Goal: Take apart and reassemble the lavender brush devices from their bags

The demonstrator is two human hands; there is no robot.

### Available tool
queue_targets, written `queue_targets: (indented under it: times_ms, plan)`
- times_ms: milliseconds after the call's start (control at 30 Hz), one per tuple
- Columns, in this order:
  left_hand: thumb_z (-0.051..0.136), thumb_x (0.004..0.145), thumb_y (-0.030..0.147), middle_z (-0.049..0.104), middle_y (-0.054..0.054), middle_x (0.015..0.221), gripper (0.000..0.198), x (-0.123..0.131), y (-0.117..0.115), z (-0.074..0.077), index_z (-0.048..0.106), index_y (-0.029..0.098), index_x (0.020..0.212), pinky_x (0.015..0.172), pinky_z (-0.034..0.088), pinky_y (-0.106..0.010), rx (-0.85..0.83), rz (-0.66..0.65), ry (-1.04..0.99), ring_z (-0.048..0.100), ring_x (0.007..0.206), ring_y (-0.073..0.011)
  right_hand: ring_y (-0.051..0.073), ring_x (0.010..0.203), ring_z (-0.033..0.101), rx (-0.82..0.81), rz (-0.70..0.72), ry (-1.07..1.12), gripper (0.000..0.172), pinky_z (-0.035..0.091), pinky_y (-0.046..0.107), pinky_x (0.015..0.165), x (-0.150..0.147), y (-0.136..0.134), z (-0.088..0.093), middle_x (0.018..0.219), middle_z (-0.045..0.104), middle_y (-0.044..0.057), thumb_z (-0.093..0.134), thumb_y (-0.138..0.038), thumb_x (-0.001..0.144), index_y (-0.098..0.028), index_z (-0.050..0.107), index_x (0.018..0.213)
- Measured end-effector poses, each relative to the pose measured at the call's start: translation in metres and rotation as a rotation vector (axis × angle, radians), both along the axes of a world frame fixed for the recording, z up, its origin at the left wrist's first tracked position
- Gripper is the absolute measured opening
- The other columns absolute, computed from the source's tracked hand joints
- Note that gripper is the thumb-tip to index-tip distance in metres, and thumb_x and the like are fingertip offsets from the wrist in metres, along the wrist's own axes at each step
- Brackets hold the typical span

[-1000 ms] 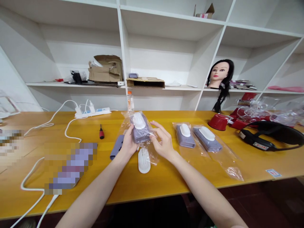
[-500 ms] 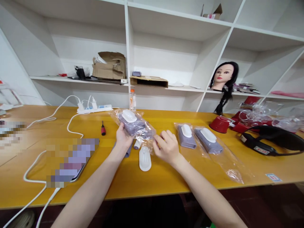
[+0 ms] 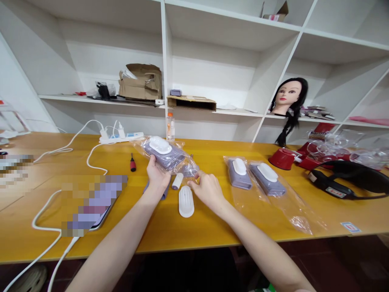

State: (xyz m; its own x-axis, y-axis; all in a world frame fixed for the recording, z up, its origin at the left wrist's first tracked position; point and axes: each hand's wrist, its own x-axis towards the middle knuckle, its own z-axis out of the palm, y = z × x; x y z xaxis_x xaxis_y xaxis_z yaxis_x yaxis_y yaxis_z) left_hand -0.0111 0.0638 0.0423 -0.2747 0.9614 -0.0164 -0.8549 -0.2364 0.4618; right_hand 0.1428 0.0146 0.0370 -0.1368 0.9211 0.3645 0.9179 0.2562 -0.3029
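My left hand (image 3: 157, 176) grips a grey-purple folded belt-like piece (image 3: 173, 159) in a clear plastic bag. A white oval plastic part (image 3: 160, 145) sits on top of it. My right hand (image 3: 209, 191) is at the bag's right end, index fingertip against the loose plastic (image 3: 191, 169) and thumb apart from it. Beneath, on the table, lie a ribbed white oval piece (image 3: 186, 202) and a small white cylinder (image 3: 177, 181) with a purple end. Another purple piece (image 3: 164, 194) is partly hidden behind my left wrist.
Two similar bagged purple pieces, a nearer one (image 3: 240, 174) and another (image 3: 269, 180), lie to the right. A red screwdriver (image 3: 133, 164), phone (image 3: 100, 202), power strip (image 3: 130, 138) and bottle (image 3: 170, 126) are around. Far right are a black headband-like device (image 3: 330, 184) and red-and-clear parts (image 3: 281, 159).
The bagged piece in my left hand has shifted slightly left. My right hand has moved a little left, its curled fingers unfolding with the index finger stretched toward the bag's end.
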Motion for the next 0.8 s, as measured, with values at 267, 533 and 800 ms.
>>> queue_targets:
  times_ms: [267, 533, 800]
  plan:
    - [0.03, 0.091, 0.033, 0.068, -0.007, 0.104, 0.039, -0.003, 0.001, 0.002, 0.059, 0.018, 0.111, 0.084, 0.048, -0.034, 0.014, 0.044, -0.049, 0.062, 0.096, -0.019, 0.025, 0.067, 0.063, -0.025, -0.018, 0.028, 0.036, 0.032, 0.028, 0.053, 0.0, -0.001, -0.003, 0.073, 0.067, 0.012, 0.047, -0.049, 0.082, -0.017, 0.063, 0.076]
    - [0.034, 0.09, 0.034, 0.067, -0.009, 0.104, 0.037, -0.005, 0.003, 0.003, 0.062, 0.015, 0.105, 0.09, 0.044, -0.036, 0.033, 0.081, -0.121, 0.062, 0.095, -0.0195, 0.009, 0.047, 0.042, 0.021, 0.19, 0.394, 0.016, 0.03, 0.021, 0.047, -0.002, 0.004, -0.005, 0.049, 0.048, -0.005, 0.059, -0.03, 0.076, -0.018, 0.055, 0.066]
    - [0.035, 0.089, 0.033, 0.069, -0.006, 0.095, 0.033, -0.006, -0.002, 0.008, 0.063, 0.017, 0.095, 0.085, 0.046, -0.037, -0.022, 0.049, -0.16, 0.063, 0.091, -0.0206, 0.018, 0.085, 0.056, 1.044, 0.642, -0.186, 0.012, 0.035, 0.028, 0.064, 0.004, -0.014, -0.006, 0.076, 0.063, 0.001, 0.055, -0.013, 0.078, -0.02, 0.057, 0.07]
